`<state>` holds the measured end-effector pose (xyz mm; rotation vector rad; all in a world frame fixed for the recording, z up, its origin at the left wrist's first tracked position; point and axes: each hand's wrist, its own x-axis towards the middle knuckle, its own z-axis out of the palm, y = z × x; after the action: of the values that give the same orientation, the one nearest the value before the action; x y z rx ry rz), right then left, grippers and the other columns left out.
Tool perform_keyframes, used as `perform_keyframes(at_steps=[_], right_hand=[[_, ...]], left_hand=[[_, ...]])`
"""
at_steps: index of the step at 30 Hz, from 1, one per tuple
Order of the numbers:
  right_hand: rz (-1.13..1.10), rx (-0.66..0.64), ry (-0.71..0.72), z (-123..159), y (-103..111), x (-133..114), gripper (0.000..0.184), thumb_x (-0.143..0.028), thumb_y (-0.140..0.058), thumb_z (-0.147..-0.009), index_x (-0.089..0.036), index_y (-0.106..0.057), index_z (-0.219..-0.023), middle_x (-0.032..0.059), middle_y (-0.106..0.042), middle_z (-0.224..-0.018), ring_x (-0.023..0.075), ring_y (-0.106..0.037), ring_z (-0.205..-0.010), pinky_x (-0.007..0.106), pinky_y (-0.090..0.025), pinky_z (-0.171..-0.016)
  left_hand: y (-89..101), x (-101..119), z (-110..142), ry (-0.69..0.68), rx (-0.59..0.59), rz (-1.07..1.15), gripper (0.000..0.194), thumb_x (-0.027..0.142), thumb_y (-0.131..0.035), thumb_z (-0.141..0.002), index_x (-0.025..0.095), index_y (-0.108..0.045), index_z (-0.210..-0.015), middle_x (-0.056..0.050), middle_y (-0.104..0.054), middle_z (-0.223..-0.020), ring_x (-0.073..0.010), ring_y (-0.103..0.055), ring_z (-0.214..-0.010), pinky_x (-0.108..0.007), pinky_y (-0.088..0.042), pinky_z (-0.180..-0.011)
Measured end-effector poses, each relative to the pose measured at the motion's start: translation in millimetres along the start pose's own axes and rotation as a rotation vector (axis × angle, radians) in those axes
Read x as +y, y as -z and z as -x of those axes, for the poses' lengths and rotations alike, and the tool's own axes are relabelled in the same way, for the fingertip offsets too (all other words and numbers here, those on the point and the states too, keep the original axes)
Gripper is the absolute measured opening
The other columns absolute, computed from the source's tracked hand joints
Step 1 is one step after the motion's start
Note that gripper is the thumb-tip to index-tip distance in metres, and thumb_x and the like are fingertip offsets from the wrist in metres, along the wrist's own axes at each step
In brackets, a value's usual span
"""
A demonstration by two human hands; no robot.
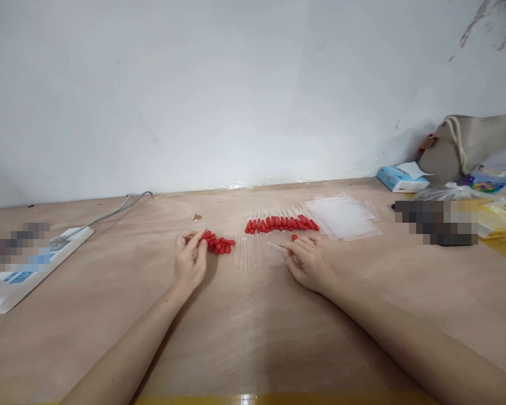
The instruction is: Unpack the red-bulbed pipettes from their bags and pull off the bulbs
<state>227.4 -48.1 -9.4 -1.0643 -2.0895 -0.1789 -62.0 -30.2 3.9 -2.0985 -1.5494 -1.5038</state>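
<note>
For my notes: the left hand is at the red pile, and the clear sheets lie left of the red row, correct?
No: the head view shows the clear sheets right of the red row; the left hand is at the red pile.

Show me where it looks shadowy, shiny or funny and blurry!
Head view: blocky squares cover part of the long white plastic power strip; dark shadow beside the bare right forearm; white glare on the shiny yellow tape; thin see-through sticks look faint and smudgy.
</note>
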Motion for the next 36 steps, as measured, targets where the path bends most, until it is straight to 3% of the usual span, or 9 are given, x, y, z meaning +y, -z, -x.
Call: perform_keyframes(at_steps=[3, 5, 13, 17, 20, 24, 28, 36], right_hand=[[-0.018, 0.051, -0.025, -10.4, -3.9, -3.4, 0.014, -0.018, -0.046, -0.081, -0.017, -0.059, -0.084, 0.0004, -0.061, -0.068, 0.0127, -0.050, -0.068, 0.032, -0.027, -0.078], [-0.006, 0.075, -0.003, -20.7, -9.2, -6.6, 0.012, -0.019, -0.047, -0.080, -0.018, -0.059, -0.078, 0.0002, -0.063, -0.069, 0.0124, -0.050, -0.068, 0.032, -0.026, -0.079], [0.150, 0.071, 0.055, -43.0, -40.2, -22.6, 0.012, -0.018, -0.049, -0.076, -0.018, -0.058, -0.068, -0.0005, -0.062, -0.063, 0.0130, -0.046, -0.069, 0.036, -0.021, -0.082], [0.185, 0.017, 0.070, -39.8, -42.9, -24.8, 0.015, -0.018, -0.049, -0.077, -0.018, -0.058, -0.065, 0.0003, -0.062, -0.064, 0.0135, -0.045, -0.070, 0.038, -0.020, -0.084], [0.166, -0.027, 0.061, -36.5, -42.1, -25.8, 0.015, -0.023, -0.050, -0.077, -0.019, -0.060, -0.067, 0.0007, -0.062, -0.066, 0.0146, -0.045, -0.073, 0.039, -0.019, -0.086], [0.140, -0.077, 0.054, -32.3, -42.7, -27.1, 0.020, -0.037, -0.052, -0.077, -0.020, -0.063, -0.072, 0.0016, -0.063, -0.069, 0.0168, -0.046, -0.079, 0.042, -0.018, -0.088], [0.129, -0.114, 0.063, -29.6, -42.6, -29.2, 0.027, -0.044, -0.051, -0.077, -0.020, -0.064, -0.076, 0.0034, -0.063, -0.071, 0.0187, -0.047, -0.082, 0.043, -0.017, -0.089], [0.142, -0.153, 0.065, -29.6, -38.8, -34.4, 0.036, -0.050, -0.049, -0.078, -0.018, -0.065, -0.080, 0.0059, -0.062, -0.074, 0.0200, -0.046, -0.083, 0.044, -0.019, -0.088]], left_hand=[[2.4, -24.7, -5.9, 0.211, 0.049, 0.043, 0.030, 0.032, -0.048, -0.082, 0.018, -0.056, -0.107, -0.005, -0.054, -0.087, -0.0150, -0.054, -0.080, -0.029, -0.046, -0.074], [2.1, -35.4, -7.2, 0.267, 0.093, 0.092, 0.033, 0.035, -0.052, -0.078, 0.017, -0.053, -0.106, -0.004, -0.056, -0.084, -0.0133, -0.054, -0.073, -0.026, -0.046, -0.067], [-0.7, -34.8, -8.9, 0.202, 0.044, -0.041, 0.026, 0.040, -0.054, -0.074, 0.018, -0.057, -0.088, -0.003, -0.061, -0.085, -0.0162, -0.055, -0.080, -0.030, -0.043, -0.078], [-0.4, -48.9, -13.1, 0.421, 0.071, -0.023, 0.034, 0.046, -0.049, -0.075, 0.016, -0.057, -0.090, -0.005, -0.063, -0.086, -0.0152, -0.057, -0.075, -0.027, -0.044, -0.071], [0.1, -58.2, -14.8, 0.562, -0.046, -0.075, 0.039, 0.049, -0.048, -0.073, 0.015, -0.057, -0.090, -0.006, -0.063, -0.082, -0.0158, -0.057, -0.069, -0.026, -0.044, -0.062], [2.8, -57.2, -15.5, 0.567, -0.177, -0.142, 0.033, 0.047, -0.048, -0.073, 0.018, -0.060, -0.083, -0.004, -0.064, -0.077, -0.0182, -0.058, -0.070, -0.028, -0.043, -0.063], [5.4, -51.7, -16.4, 0.555, -0.221, -0.175, 0.036, 0.046, -0.038, -0.079, 0.019, -0.061, -0.082, -0.005, -0.065, -0.079, -0.0201, -0.059, -0.075, -0.029, -0.042, -0.065], [5.7, -47.8, -17.1, 0.534, -0.239, -0.203, 0.035, 0.045, -0.037, -0.079, 0.019, -0.060, -0.079, -0.007, -0.065, -0.084, -0.0231, -0.058, -0.080, -0.032, -0.042, -0.069]])
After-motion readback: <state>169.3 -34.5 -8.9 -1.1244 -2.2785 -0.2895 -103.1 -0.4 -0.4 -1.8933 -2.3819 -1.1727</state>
